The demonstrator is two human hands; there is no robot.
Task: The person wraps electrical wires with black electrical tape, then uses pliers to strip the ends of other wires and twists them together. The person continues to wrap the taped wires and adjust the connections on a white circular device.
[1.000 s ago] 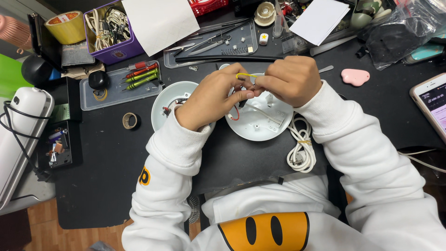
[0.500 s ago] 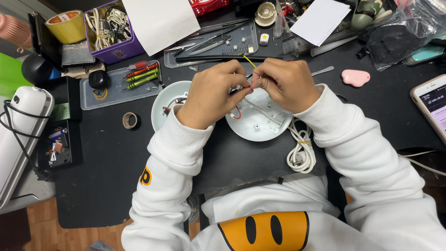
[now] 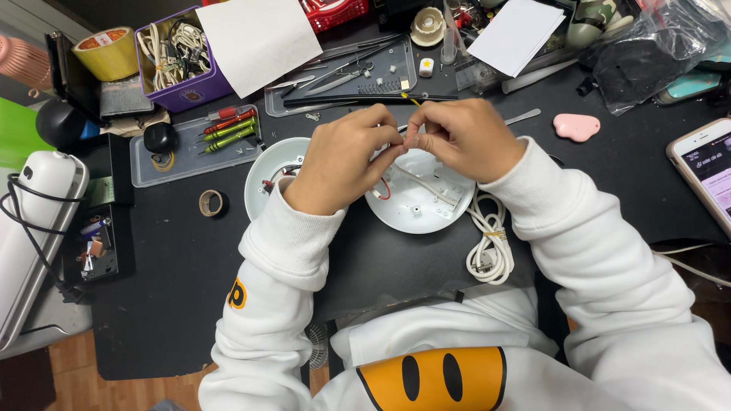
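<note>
My left hand (image 3: 343,164) and my right hand (image 3: 464,137) meet fingertip to fingertip over a round white plastic housing (image 3: 417,205) on the black mat. Between them they pinch a thin wire, and a small yellow tip (image 3: 412,99) pokes out past the fingers. Red and white leads (image 3: 396,183) run from the fingers down into the housing. A second round white shell (image 3: 268,175) lies to the left, half under my left wrist. Exactly what the fingertips grip is hidden.
A coiled white cable (image 3: 487,243) lies right of the housing. Behind are a tray of screwdrivers (image 3: 190,144), a tool tray with tweezers (image 3: 343,72), a purple box of cables (image 3: 179,53) and tape rolls (image 3: 211,202). A phone (image 3: 708,171) sits at far right, a pink piece (image 3: 576,126) nearby.
The yellow-tipped wire has swung from lying level between my hands to pointing away from me. Both hands have shifted slightly up and stay pinched together.
</note>
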